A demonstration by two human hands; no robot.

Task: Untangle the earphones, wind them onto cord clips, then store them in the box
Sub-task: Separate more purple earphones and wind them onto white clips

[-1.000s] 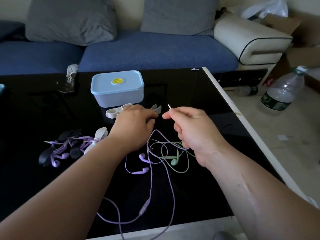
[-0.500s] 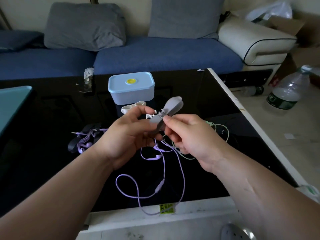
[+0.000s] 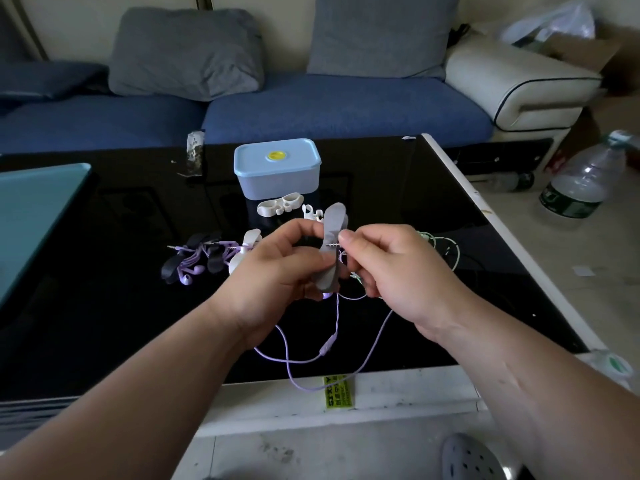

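My left hand [image 3: 273,271] grips a grey cord clip [image 3: 333,220] upright above the black table [image 3: 104,289]. My right hand [image 3: 391,268] pinches the plug end of the purple earphones [image 3: 329,344] against the clip's middle. The purple cord hangs in loops down past the table's front edge. Green earphones [image 3: 446,247] lie on the table behind my right hand. The light blue box [image 3: 277,169] stands shut beyond the hands. Two white cord clips [image 3: 280,204] lie in front of it.
A bundle of purple earphones on black clips [image 3: 197,259] lies at the left, with a white clip [image 3: 247,244] beside it. A teal board [image 3: 31,216] covers the table's left side. A water bottle [image 3: 581,181] stands on the floor at the right. A blue sofa [image 3: 311,105] runs behind.
My left hand picked up the grey clip from the table and raised it. My right hand brought the purple plug to the clip's middle. The green earphones shifted right.
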